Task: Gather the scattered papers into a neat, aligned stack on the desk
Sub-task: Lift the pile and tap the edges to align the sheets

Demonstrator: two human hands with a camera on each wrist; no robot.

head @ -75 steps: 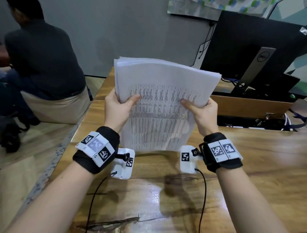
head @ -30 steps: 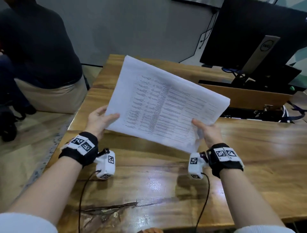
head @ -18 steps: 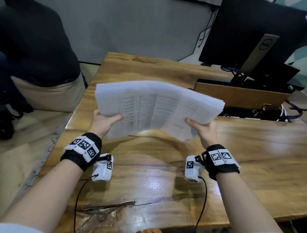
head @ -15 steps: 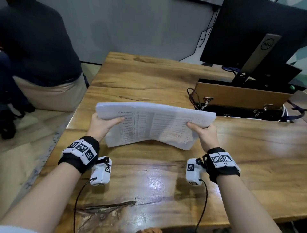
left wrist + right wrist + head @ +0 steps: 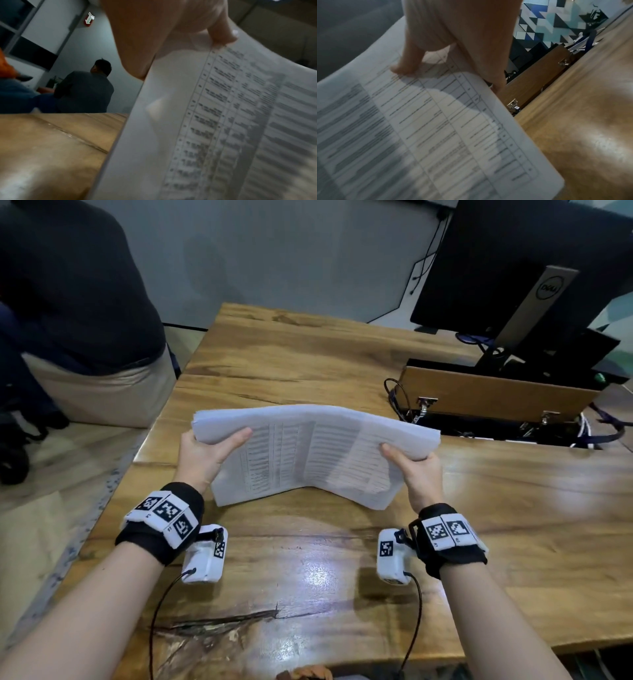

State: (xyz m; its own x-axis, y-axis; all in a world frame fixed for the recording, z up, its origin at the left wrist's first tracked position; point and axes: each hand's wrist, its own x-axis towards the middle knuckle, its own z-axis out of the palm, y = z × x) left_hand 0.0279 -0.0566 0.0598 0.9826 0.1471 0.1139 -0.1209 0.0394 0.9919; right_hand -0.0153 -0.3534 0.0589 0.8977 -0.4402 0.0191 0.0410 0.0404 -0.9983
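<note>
A thick stack of white printed papers arches between my two hands over the wooden desk, its near edge low at the desk surface. My left hand grips the stack's left end, thumb on the printed top sheet. My right hand grips the right end the same way. In the left wrist view my thumb presses the sheet of papers near its edge. The right wrist view shows my thumb on the printed papers and the other fingers hidden beneath.
A wooden flap stands open over a cable recess at the back right, behind it a dark monitor on a stand. A person in a dark top sits off the desk's left edge.
The stack went from upright on its edge to tilted, then down low over the desk. Both hands kept their hold and moved down and toward me.
</note>
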